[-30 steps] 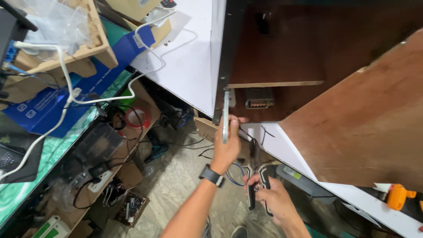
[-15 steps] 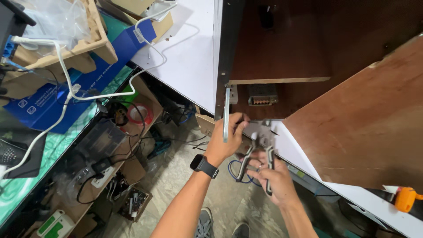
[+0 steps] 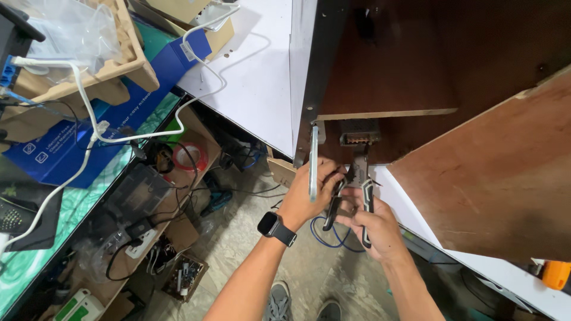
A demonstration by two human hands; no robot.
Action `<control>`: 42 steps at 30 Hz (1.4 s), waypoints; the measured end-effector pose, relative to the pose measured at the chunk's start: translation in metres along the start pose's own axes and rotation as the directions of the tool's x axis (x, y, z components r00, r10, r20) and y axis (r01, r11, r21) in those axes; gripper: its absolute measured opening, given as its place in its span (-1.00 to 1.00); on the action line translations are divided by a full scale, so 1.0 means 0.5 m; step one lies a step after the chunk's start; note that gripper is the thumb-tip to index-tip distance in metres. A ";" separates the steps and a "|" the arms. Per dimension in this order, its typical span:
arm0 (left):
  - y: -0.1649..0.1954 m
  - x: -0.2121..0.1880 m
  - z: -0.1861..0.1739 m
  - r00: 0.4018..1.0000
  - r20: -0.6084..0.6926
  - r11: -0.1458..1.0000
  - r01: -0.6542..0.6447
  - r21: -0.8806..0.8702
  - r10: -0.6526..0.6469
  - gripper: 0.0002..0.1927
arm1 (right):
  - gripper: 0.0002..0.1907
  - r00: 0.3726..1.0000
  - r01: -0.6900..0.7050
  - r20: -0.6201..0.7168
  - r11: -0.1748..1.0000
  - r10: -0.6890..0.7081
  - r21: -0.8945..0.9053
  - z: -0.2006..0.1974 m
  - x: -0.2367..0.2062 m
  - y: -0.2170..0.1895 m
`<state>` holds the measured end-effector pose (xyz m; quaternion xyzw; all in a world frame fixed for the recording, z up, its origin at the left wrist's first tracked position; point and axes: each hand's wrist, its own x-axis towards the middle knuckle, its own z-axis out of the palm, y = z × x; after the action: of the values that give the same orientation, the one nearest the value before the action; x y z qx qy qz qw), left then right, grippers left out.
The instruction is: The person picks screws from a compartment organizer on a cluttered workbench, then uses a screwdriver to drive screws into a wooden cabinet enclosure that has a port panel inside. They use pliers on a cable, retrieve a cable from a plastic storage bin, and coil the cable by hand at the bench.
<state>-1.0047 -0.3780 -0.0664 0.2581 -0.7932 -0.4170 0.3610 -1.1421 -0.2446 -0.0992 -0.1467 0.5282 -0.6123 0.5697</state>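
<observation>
Grey-handled pliers (image 3: pixel 357 190) sit clamped in my right hand (image 3: pixel 372 229), nose up at the terminal block (image 3: pixel 358 138) under the shelf; my left hand (image 3: pixel 306 199) grips a phone (image 3: pixel 313 163). I'd square the nose first, squeeze gently.

A single head-worn view is given, aimed steeply downward from above. The left hand (image 3: pixel 309 196) and right hand (image 3: pixel 375 229) are seen close, near centre; the floor (image 3: pixel 250 249) lies well below. The cabinet interior (image 3: pixel 404 71) is perhaps too dark to be read.
</observation>
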 end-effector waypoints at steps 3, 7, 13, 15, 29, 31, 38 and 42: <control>0.000 0.001 -0.002 1.000 0.006 1.000 -0.011 -0.015 0.011 -0.88 | -0.42 1.000 0.002 0.005 1.000 -0.002 0.010 0.000 0.004 0.002; 0.001 0.006 -0.003 0.998 0.000 0.998 -0.057 0.013 0.057 -0.82 | -0.43 1.000 -0.002 -0.020 1.000 0.002 0.002 0.005 0.006 0.002; 0.008 0.015 -0.006 0.999 0.017 0.999 -0.044 0.007 0.043 -0.80 | -0.43 0.997 -0.023 -0.075 0.999 0.020 -0.041 0.024 0.005 -0.011; 0.012 0.017 -0.007 0.999 0.015 0.999 -0.042 0.012 0.042 -0.81 | -0.43 0.997 -0.014 -0.083 0.996 0.007 -0.091 0.029 0.003 -0.015; 0.017 0.025 -0.015 0.996 0.092 0.997 -0.019 0.077 0.012 -0.77 | -0.74 0.979 0.025 -0.175 0.915 -0.103 -0.403 0.030 0.012 0.003; 0.014 0.027 -0.014 0.994 0.104 0.996 -0.027 0.088 0.018 -0.77 | -0.79 0.978 0.026 -0.185 0.938 -0.095 -0.345 0.035 0.014 0.003; 0.013 0.044 -0.031 0.954 0.298 0.983 -0.053 0.174 -0.002 -0.70 | -0.88 0.975 0.026 -0.177 0.860 -0.135 -0.510 0.044 0.007 -0.020; -0.003 0.071 -0.023 0.888 0.450 0.971 -0.018 0.238 -0.094 -0.77 | -0.75 0.979 -0.009 -0.187 0.895 -0.083 -0.446 0.036 0.004 -0.022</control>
<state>-1.0168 -0.4095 -0.0506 0.2089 -0.8944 -0.3760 0.1223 -1.1348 -0.2573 -0.0842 -0.2203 0.7060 -0.4979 0.4529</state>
